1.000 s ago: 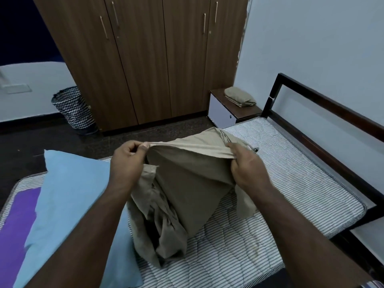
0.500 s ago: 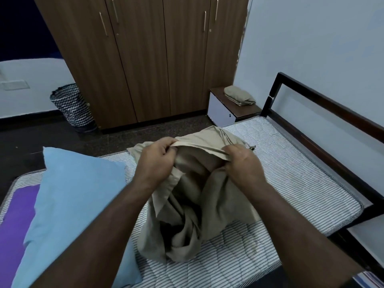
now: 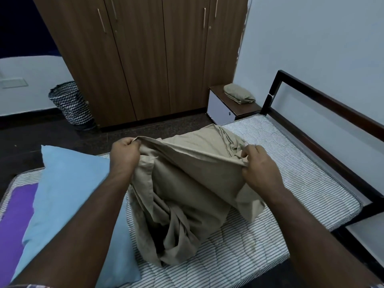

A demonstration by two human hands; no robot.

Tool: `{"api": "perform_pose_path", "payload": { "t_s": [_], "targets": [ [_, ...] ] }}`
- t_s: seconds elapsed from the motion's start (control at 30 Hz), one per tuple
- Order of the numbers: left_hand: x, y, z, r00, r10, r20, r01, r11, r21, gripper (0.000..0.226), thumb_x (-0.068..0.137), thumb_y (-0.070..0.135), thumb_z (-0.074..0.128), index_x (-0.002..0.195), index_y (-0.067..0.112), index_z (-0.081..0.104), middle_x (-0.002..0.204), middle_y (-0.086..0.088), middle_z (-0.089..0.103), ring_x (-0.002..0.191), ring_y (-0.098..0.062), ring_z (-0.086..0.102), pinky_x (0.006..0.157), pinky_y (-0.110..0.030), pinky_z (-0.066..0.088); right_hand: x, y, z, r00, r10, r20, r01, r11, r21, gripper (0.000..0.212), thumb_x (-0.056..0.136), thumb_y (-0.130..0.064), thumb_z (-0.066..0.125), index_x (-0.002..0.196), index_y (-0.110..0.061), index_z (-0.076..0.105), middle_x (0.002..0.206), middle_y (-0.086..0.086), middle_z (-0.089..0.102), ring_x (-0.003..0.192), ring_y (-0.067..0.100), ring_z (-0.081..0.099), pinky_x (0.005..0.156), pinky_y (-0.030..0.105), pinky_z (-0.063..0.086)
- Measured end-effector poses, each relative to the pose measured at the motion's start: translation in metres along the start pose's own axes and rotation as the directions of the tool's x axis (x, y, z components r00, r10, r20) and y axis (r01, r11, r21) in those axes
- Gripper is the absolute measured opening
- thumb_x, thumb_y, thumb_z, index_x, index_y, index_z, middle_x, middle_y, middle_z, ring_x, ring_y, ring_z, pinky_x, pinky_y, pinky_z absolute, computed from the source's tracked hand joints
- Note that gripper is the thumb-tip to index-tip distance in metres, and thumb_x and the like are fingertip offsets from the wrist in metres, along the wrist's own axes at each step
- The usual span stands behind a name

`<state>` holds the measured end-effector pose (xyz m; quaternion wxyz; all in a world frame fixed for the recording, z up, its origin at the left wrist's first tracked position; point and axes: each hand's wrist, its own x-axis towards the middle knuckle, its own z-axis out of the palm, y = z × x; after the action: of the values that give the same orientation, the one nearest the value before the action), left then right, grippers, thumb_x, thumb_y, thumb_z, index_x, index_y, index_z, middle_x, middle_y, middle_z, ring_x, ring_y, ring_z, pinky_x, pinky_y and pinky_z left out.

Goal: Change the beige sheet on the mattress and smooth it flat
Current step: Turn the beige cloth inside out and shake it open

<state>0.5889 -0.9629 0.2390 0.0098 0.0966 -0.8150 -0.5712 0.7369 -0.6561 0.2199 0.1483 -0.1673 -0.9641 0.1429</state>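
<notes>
A crumpled beige sheet (image 3: 187,196) is bunched in the middle of the bare striped mattress (image 3: 295,175). My left hand (image 3: 124,154) grips one end of its upper hem, and my right hand (image 3: 257,165) grips the other end. The hem is stretched taut between them, lifted above the mattress, while the rest hangs in folds down to the bed. A second beige sheet (image 3: 239,96), neatly folded, lies on the bedside cabinet (image 3: 224,111) beyond the bed.
A light blue pillow (image 3: 68,204) lies on the mattress to the left, over a purple cloth (image 3: 14,221). The dark bed frame (image 3: 324,104) runs along the right wall. A brown wardrobe (image 3: 145,59) and a zigzag-patterned basket (image 3: 70,104) stand across the dark floor.
My hands came close together half a second ago, then pulled apart again. The sheet's hem is now stretched wider between them than before.
</notes>
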Motion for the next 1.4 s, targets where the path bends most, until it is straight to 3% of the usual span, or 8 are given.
{"api": "perform_pose_path", "payload": {
  "t_s": [0.23, 0.43, 0.53, 0.67, 0.87, 1.13, 1.27, 1.4],
  "targets": [
    [0.010, -0.002, -0.008, 0.998, -0.065, -0.012, 0.064, 0.995, -0.078, 0.025, 0.099, 0.018, 0.056, 0.077, 0.019, 0.068, 0.076, -0.004, 0.068, 0.075, -0.022, 0.064, 0.065, -0.031, 0.050, 0.011, 0.004, -0.013, 0.994, 0.035, 0.100, -0.073, 0.913, 0.402, 0.027, 0.095, -0.005, 0.056, 0.103, -0.030, 0.063, 0.096, -0.003, 0.068, 0.083, 0.009, 0.062, 0.073, 0.026, 0.051],
    [0.001, -0.004, 0.007, 0.973, 0.186, 0.135, -0.211, 0.957, 0.199, 0.041, 0.083, 0.024, 0.073, 0.124, 0.027, 0.066, 0.122, 0.002, 0.065, 0.110, -0.015, 0.063, 0.096, -0.036, 0.053, 0.017, -0.016, -0.005, 0.965, 0.079, 0.251, -0.236, 0.681, 0.694, 0.022, 0.101, -0.009, 0.054, 0.102, -0.027, 0.067, 0.094, 0.022, 0.064, 0.073, 0.023, 0.050, 0.068, 0.034, 0.041],
    [-0.028, 0.001, 0.033, 0.838, 0.327, 0.436, -0.428, 0.890, 0.157, 0.051, 0.081, 0.019, 0.077, 0.130, 0.030, 0.066, 0.127, 0.010, 0.062, 0.116, -0.005, 0.058, 0.094, -0.014, 0.044, 0.017, -0.033, -0.005, 0.945, 0.009, 0.326, -0.257, 0.634, 0.729, 0.006, 0.095, -0.026, 0.068, 0.101, -0.023, 0.069, 0.080, 0.014, 0.059, 0.074, 0.023, 0.053, 0.072, 0.036, 0.045],
    [-0.060, -0.008, 0.073, 0.662, 0.345, 0.666, -0.545, 0.831, 0.110, 0.056, 0.084, 0.025, 0.077, 0.137, 0.028, 0.062, 0.133, 0.011, 0.063, 0.121, 0.000, 0.055, 0.095, -0.004, 0.039, 0.012, -0.058, -0.009, 0.876, -0.130, 0.465, -0.284, 0.641, 0.714, 0.043, 0.072, -0.011, 0.088, 0.108, -0.023, 0.066, 0.085, 0.013, 0.062, 0.076, 0.019, 0.060, 0.071, 0.034, 0.051],
    [-0.059, -0.007, 0.077, 0.718, 0.341, 0.606, -0.491, 0.866, 0.094, 0.022, 0.092, 0.015, 0.059, 0.087, 0.031, 0.073, 0.083, 0.012, 0.073, 0.081, -0.001, 0.065, 0.074, -0.025, 0.049, 0.014, -0.064, -0.012, 0.882, -0.221, 0.416, -0.046, 0.839, 0.542, 0.044, 0.070, -0.003, 0.071, 0.101, -0.032, 0.062, 0.094, -0.004, 0.062, 0.079, 0.015, 0.060, 0.070, 0.038, 0.055],
    [-0.033, -0.008, 0.061, 0.847, 0.238, 0.475, -0.320, 0.943, 0.097, 0.018, 0.096, 0.018, 0.059, 0.091, 0.020, 0.077, 0.086, 0.000, 0.074, 0.077, -0.002, 0.064, 0.074, -0.021, 0.047, 0.016, -0.042, -0.019, 0.963, -0.146, 0.226, 0.062, 0.939, 0.339, 0.040, 0.093, -0.002, 0.049, 0.122, -0.022, 0.068, 0.114, -0.007, 0.068, 0.107, 0.011, 0.060, 0.089, 0.025, 0.047],
    [-0.016, -0.012, 0.059, 0.851, 0.206, 0.483, -0.269, 0.961, 0.063, 0.013, 0.096, 0.024, 0.067, 0.093, 0.017, 0.077, 0.089, 0.000, 0.076, 0.092, -0.017, 0.070, 0.088, -0.037, 0.052, 0.022, -0.043, -0.019, 0.957, -0.045, 0.286, -0.198, 0.618, 0.761, 0.019, 0.093, -0.024, 0.062, 0.107, -0.034, 0.069, 0.102, 0.011, 0.069, 0.091, 0.031, 0.063, 0.086, 0.054, 0.054],
    [-0.003, -0.019, 0.049, 0.885, 0.087, 0.458, -0.107, 0.994, 0.019, 0.022, 0.084, 0.028, 0.081, 0.102, 0.016, 0.074, 0.105, 0.000, 0.074, 0.099, -0.015, 0.069, 0.091, -0.034, 0.056, 0.029, -0.046, -0.019, 0.940, 0.173, 0.293, -0.330, 0.249, 0.911, 0.018, 0.093, -0.024, 0.063, 0.105, -0.033, 0.072, 0.105, 0.013, 0.063, 0.092, 0.030, 0.055, 0.082, 0.052, 0.053]
  ]
}}
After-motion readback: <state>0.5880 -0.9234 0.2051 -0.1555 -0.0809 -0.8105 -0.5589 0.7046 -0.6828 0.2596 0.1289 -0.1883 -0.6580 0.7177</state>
